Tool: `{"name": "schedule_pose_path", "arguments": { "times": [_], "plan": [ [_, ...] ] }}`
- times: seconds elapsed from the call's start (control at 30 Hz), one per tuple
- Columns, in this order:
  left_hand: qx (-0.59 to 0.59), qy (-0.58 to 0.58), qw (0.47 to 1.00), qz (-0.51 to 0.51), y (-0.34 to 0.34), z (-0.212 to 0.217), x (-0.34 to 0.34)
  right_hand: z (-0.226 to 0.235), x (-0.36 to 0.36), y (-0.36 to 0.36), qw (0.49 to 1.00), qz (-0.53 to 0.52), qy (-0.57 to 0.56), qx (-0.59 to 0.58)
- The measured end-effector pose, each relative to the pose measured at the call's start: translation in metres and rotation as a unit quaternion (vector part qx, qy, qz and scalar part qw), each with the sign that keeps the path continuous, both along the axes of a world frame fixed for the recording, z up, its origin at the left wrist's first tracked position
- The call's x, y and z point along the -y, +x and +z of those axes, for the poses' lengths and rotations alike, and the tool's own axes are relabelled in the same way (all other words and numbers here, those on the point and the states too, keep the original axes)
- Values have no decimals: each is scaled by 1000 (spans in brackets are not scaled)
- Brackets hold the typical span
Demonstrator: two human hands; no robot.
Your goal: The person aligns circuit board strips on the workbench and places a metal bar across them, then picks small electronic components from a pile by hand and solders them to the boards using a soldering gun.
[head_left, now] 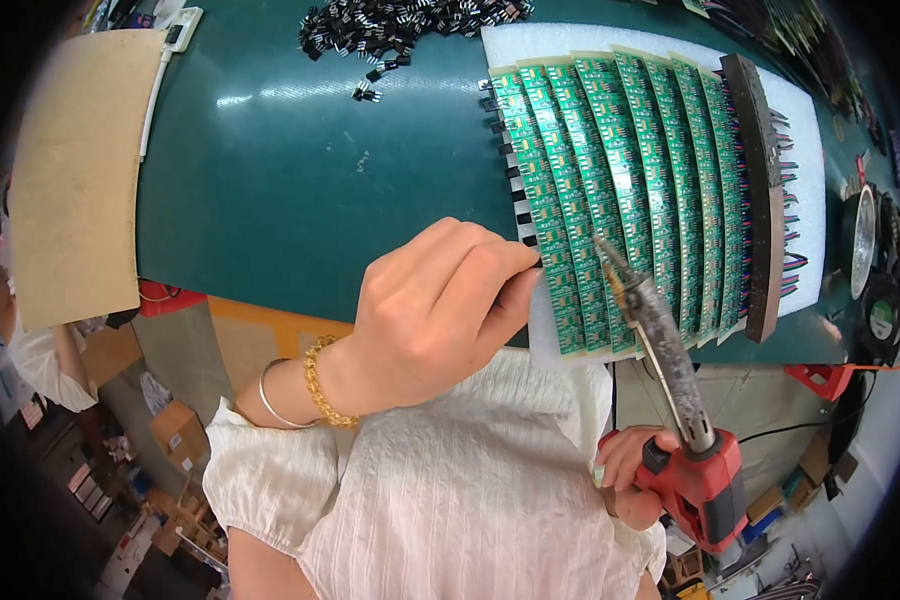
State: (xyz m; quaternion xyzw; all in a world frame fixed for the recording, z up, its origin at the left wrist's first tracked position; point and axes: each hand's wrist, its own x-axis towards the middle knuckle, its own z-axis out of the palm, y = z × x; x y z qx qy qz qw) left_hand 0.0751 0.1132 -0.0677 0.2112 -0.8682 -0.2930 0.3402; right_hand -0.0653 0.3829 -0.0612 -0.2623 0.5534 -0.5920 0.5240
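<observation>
My left hand is closed in a pinch at the left edge of the green circuit boards. At its fingertips a small black electronic component shows, mostly hidden by the fingers. Similar black components stick out in a row along that edge above the hand. My right hand is wrapped round the handle of a red soldering gun. Its tip points up and left, over the strips near the second or third row; whether it touches them I cannot tell.
The boards lie on a white foam sheet, with a dark brown bar across their right side and coloured wires beyond. A heap of black components sits at the back. Cardboard lies left; a round metal dish stands right.
</observation>
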Motion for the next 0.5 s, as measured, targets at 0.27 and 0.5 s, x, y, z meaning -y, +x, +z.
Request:
{"name": "schedule_pose_path", "arguments": {
  "times": [0.27,0.5],
  "plan": [
    [-7,5,1000,-11,1,-2,2,-18,5,6,983,-20,-185,-10],
    [0,8,1000,-9,1,-2,2,-4,-5,1,997,35,70,16]
  ]
}}
